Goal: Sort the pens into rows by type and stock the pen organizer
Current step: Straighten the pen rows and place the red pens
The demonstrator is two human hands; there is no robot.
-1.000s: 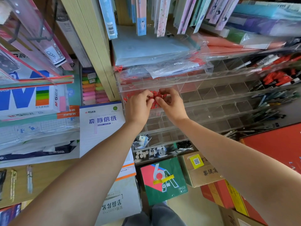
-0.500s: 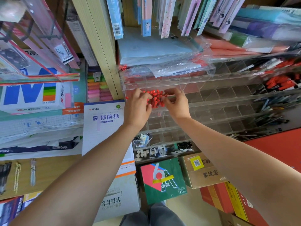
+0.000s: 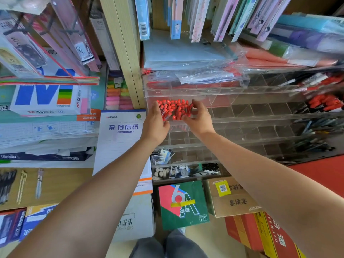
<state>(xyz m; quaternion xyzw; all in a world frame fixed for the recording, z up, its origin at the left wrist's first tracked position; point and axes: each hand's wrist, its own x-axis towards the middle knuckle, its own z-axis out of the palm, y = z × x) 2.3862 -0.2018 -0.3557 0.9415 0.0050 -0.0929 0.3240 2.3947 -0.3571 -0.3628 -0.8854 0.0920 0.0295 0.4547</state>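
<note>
Fingers (image 3: 200, 108) grip red pens (image 3: 175, 110) | clear organizer (image 3: 260, 116) tier; stationery shelves (image 3: 126, 43) around

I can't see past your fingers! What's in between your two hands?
A bunch of red-capped pens, cupped between the left hand and the right hand at the clear pen organizer, as the head view shows.

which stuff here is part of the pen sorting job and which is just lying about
Part of the job: red pens, held between left hand and right hand; clear pen organizer; dark pens in its far-right compartments.
Lying about: letter paper pad; green box; cardboard box; copy paper pack.
</note>
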